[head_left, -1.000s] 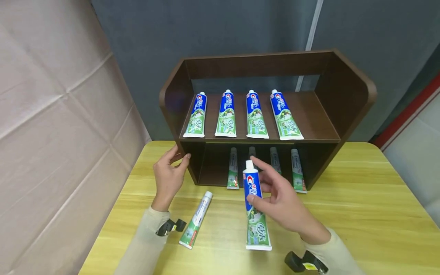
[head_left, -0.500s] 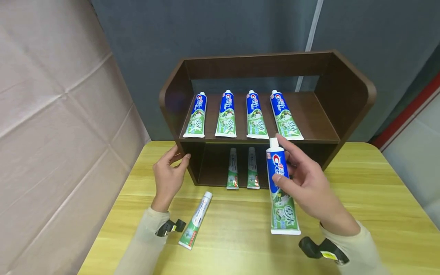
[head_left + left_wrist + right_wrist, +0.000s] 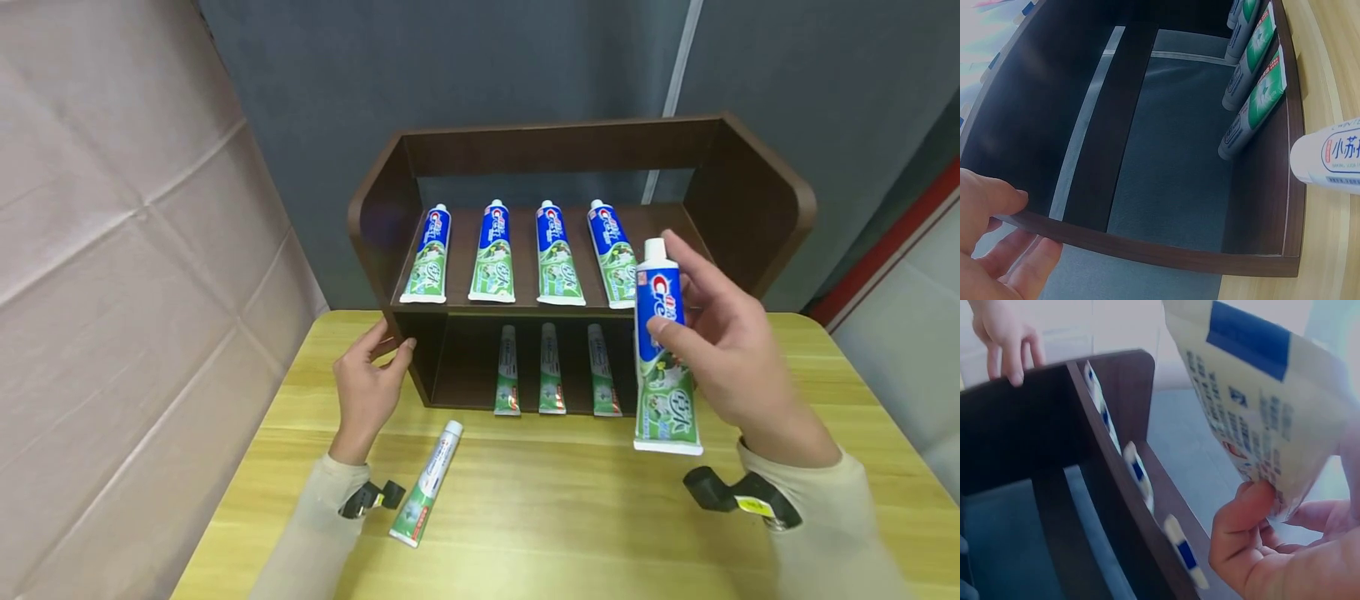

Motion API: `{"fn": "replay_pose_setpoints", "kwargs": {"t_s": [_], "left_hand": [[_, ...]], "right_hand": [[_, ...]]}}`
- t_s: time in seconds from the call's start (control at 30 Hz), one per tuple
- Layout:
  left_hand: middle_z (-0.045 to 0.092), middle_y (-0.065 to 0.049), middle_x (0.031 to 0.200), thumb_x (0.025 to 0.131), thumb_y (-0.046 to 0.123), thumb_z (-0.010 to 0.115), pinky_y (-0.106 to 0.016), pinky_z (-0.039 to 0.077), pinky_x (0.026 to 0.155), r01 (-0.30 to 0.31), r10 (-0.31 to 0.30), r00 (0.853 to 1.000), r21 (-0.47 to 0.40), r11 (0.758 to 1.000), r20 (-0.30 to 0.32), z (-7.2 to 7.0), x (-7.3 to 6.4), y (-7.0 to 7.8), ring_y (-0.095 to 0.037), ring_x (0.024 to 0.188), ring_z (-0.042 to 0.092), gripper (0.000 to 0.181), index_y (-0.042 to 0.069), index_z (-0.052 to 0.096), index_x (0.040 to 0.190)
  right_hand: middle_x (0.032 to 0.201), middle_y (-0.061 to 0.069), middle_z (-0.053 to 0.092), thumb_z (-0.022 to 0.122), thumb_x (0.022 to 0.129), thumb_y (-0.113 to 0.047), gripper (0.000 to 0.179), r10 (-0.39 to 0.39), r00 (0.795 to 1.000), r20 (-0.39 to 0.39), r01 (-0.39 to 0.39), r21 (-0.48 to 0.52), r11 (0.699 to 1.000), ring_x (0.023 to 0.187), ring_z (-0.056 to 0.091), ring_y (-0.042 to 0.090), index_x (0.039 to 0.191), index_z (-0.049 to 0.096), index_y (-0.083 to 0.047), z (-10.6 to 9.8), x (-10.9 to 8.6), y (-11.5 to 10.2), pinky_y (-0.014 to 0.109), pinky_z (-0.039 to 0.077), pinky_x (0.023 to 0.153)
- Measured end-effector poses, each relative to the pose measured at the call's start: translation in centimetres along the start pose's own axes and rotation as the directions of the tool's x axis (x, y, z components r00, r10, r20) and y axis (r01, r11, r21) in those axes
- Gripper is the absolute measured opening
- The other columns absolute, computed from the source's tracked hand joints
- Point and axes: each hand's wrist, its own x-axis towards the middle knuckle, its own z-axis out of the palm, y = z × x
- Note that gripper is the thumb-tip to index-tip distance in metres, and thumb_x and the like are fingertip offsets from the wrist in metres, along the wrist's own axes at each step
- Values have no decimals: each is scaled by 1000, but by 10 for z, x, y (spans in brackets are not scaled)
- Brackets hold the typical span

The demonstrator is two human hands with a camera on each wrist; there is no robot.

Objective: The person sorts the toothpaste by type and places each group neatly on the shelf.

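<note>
My right hand [image 3: 738, 358] pinches a blue and green Crest toothpaste tube [image 3: 667, 400], cap up, in front of the right part of the brown two-tier shelf [image 3: 480, 143]. In the right wrist view, thumb and fingers grip the tube [image 3: 1241, 406] from its sides, its pale printed back showing. My left hand [image 3: 370, 375] holds the shelf's left side panel, thumb on one face and fingers on the other, as the left wrist view shows at the panel edge [image 3: 1147, 251]. Several matching Crest tubes [image 3: 491, 258] lie in a row on the upper tier, caps toward the back.
Several white and green toothpaste tubes [image 3: 550, 375] lie on the lower tier, the rightmost hidden behind the held tube. One more white and green tube [image 3: 427, 483] lies slanted on the wooden table [image 3: 525, 517]. A pale cloth wall [image 3: 150, 250] stands at the left.
My right hand has carried the Crest tube rightward and upward, from in front of the lower tier to overlap the upper tier's right end. The left hand stays at the side panel.
</note>
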Motion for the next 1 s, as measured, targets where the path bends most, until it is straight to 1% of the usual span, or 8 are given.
{"fn": "replay_pose_setpoints", "kwargs": {"t_s": [0.1, 0.23, 0.37, 0.57, 0.7, 0.83, 0.9, 1.0], "left_hand": [[80, -9, 117, 93, 10, 80, -45, 67, 78, 9, -9, 1000, 7, 1000, 1, 0, 0, 0, -27, 98, 81, 35, 15, 78, 127], [80, -9, 117, 93, 11, 80, -43, 66, 78, 6, -6, 1000, 16, 1000, -1, -1, 0, 0, -27, 98, 81, 34, 16, 78, 127], [80, -11, 118, 94, 11, 80, -41, 66, 77, 1, -1, 1000, 17, 1000, -2, -1, -1, -1, -28, 97, 81, 35, 15, 77, 128], [79, -11, 120, 93, 11, 81, -26, 64, 77, 6, -6, 1000, 0, 1000, 3, -1, 0, 1, -28, 98, 81, 36, 15, 77, 129], [79, -13, 120, 93, 10, 81, -27, 64, 77, -1, 1, 1000, 4, 1000, -2, -1, 0, 0, -29, 98, 81, 36, 13, 77, 128], [79, -13, 120, 93, 9, 80, -25, 64, 77, -2, 2, 1000, 3, 1000, 2, -1, 0, -1, -30, 98, 81, 36, 12, 77, 128], [79, -14, 121, 93, 9, 80, -20, 62, 76, -4, 4, 1000, -1, 1000, 7, -1, 0, -1, -30, 98, 81, 36, 12, 77, 129], [79, -11, 121, 93, 10, 80, -15, 60, 76, -3, 3, 1000, 3, 1000, 12, -1, 0, 0, -29, 98, 81, 37, 14, 77, 130]], "right_hand": [[138, -1, 60, 62, 104, -6, 71, 25, 999, -35, -28, -90, 996, 110, 62, 14, 166, 36, -31, -8, 8, -1, 16, 63, 78], [147, 5, 55, 60, 107, -18, 69, 88, 994, -63, -98, -181, 979, 114, 60, 15, 166, 31, -39, -15, 20, -2, 15, 62, 78], [147, 11, 54, 59, 108, -27, 64, 128, 987, -96, -147, -228, 963, 113, 58, 19, 164, 32, -42, -19, 32, -3, 14, 61, 78], [142, 11, 54, 58, 108, -32, 62, 159, 979, -126, -187, -258, 948, 109, 58, 22, 164, 31, -39, -24, 50, -4, 11, 59, 77], [144, 12, 53, 58, 108, -35, 65, 173, 976, -133, -205, -288, 935, 112, 57, 22, 165, 28, -39, -27, 63, -1, 12, 59, 78], [147, 13, 51, 57, 108, -34, 68, 175, 974, -141, -213, -319, 924, 120, 56, 23, 168, 23, -39, -28, 75, 2, 30, 63, 96], [150, 14, 50, 56, 109, -34, 70, 182, 972, -148, -221, -319, 922, 125, 55, 24, 168, 21, -39, -27, 81, 3, 43, 60, 107], [153, 16, 49, 55, 109, -34, 70, 193, 967, -167, -237, -310, 921, 128, 54, 26, 169, 19, -38, -27, 88, 2, 56, 54, 112]]}}
